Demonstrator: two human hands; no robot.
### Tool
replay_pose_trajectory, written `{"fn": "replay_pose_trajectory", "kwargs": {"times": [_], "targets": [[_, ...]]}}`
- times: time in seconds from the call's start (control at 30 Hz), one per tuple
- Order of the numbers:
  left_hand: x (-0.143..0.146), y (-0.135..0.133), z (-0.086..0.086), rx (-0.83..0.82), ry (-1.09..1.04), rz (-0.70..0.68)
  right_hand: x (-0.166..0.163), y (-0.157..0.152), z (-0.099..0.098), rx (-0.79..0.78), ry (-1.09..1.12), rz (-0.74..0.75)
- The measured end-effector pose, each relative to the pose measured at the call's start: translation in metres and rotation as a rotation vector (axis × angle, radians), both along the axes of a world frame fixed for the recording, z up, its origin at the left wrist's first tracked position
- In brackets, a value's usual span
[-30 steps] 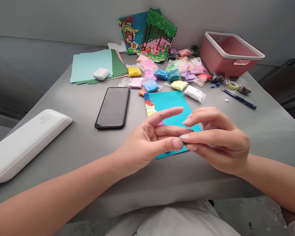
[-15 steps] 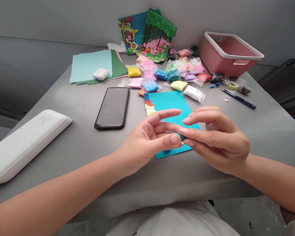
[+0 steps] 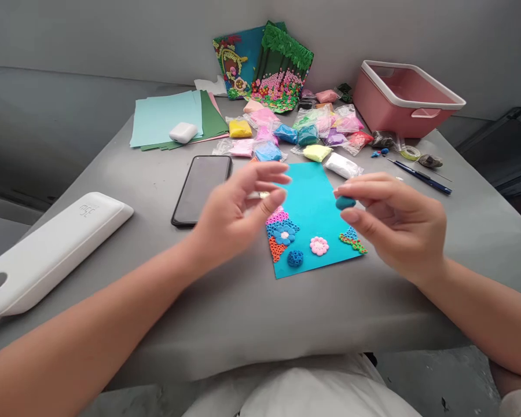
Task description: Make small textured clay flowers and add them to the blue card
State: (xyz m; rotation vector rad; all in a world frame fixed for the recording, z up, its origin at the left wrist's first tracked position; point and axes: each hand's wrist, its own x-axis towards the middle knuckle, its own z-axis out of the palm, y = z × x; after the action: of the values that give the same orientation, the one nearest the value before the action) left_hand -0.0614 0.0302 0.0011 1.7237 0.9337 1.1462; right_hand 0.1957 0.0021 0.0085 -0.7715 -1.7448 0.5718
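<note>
Between the thumb and fingers of my right hand [image 3: 393,223] is a small lump of dark teal modelling clay [image 3: 345,202]. My left hand [image 3: 243,205] hovers over the left edge of a turquoise card [image 3: 312,197], its fingers apart and nothing in them. Clay shapes sit on the card: a blue flower [image 3: 284,234], a pink flower [image 3: 319,246], a dark blue ball [image 3: 295,258] with a ringed surface, and patches of tiny coloured rings along both side edges. My left hand hides part of the card's upper left edge.
A black phone [image 3: 193,197] and a white device [image 3: 56,249] lie on the left. Bagged clay in several colours, such as a white packet [image 3: 342,166], lines the back. A pink basket [image 3: 399,107], a blue craft knife [image 3: 421,176] and two decorated cards [image 3: 282,52] stand or lie beyond.
My hands have drawn apart: the left moved left and up from the clay, while the right keeps the teal lump and has lifted slightly. The flowers on the card now show.
</note>
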Motion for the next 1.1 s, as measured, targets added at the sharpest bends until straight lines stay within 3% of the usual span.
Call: {"fn": "replay_pose_trajectory", "kwargs": {"times": [0.07, 0.17, 0.27, 0.37, 0.63, 0.77, 0.9, 1.1], "targets": [[-0.011, 0.02, 0.004, 0.137, 0.289, 0.202, 0.005, 0.009, 0.0, -0.154, 0.118, -0.041], [-0.016, 0.041, 0.016, -0.106, 0.713, 0.31, 0.011, 0.027, -0.006, -0.427, 0.312, -0.076], [-0.01, 0.048, 0.025, -0.275, 0.847, 0.304, 0.014, 0.042, -0.014, -0.702, 0.418, -0.12], [-0.001, 0.051, 0.027, -0.3, 0.821, 0.3, 0.014, 0.051, -0.021, -0.827, 0.447, -0.132], [0.018, 0.052, 0.034, -0.425, 0.617, 0.29, 0.014, 0.051, -0.025, -0.915, 0.466, -0.091], [0.018, 0.047, 0.032, -0.406, 0.567, 0.281, 0.013, 0.051, -0.026, -0.927, 0.421, -0.059], [0.0, 0.052, 0.036, -0.394, 0.558, 0.294, 0.013, 0.049, -0.029, -0.867, 0.319, -0.053], [-0.041, 0.065, 0.067, -0.451, 0.656, 0.36, 0.014, 0.045, -0.031, -0.633, -0.019, -0.071]]}}
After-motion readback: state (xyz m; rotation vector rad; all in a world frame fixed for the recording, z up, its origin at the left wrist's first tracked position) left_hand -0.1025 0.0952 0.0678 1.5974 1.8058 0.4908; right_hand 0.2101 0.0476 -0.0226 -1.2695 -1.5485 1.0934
